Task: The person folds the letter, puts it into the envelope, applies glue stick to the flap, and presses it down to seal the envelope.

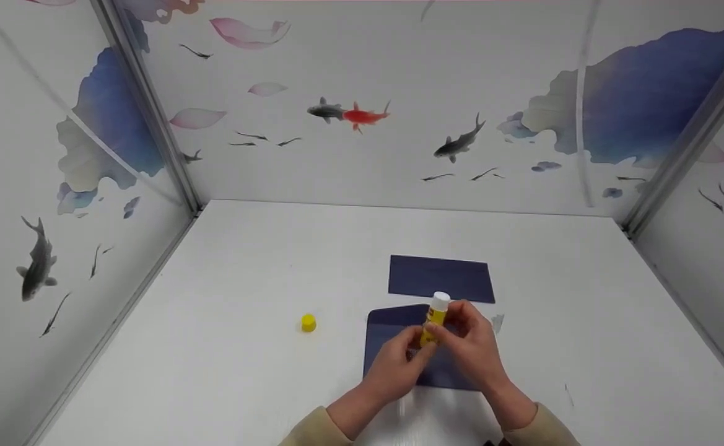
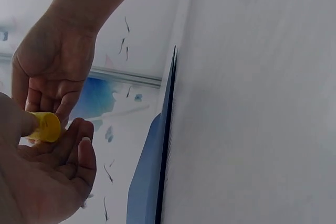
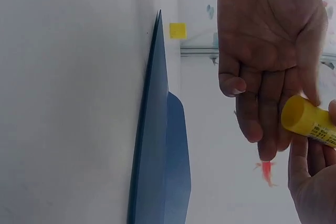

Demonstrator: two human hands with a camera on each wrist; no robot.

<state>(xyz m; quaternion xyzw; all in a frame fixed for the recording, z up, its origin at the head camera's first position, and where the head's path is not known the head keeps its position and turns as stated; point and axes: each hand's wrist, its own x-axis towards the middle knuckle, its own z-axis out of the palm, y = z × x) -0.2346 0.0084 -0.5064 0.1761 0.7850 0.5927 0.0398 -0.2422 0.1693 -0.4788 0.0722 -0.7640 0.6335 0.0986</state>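
A yellow glue stick [image 1: 435, 317] with a white top is held upright, slightly tilted, between both hands. My left hand [image 1: 397, 367] pinches its lower end, thumb and fingers on the yellow barrel. Higher on the barrel, my right hand [image 1: 476, 348] pinches it from the other side. Its round yellow base [image 3: 295, 115] shows in the right wrist view. Below the hands lies a dark blue envelope [image 1: 389, 328], partly covered by them, its flap raised off the table in the wrist views. To the left stands the small yellow cap [image 1: 308, 323], apart from the stick.
A dark blue rectangular piece [image 1: 439, 279] lies flat behind the envelope. A small greyish scrap or mark [image 1: 498, 323] shows beside the right hand. White panels [image 1: 362, 167] with painted fish enclose the white table [image 1: 238, 272] at the back and sides.
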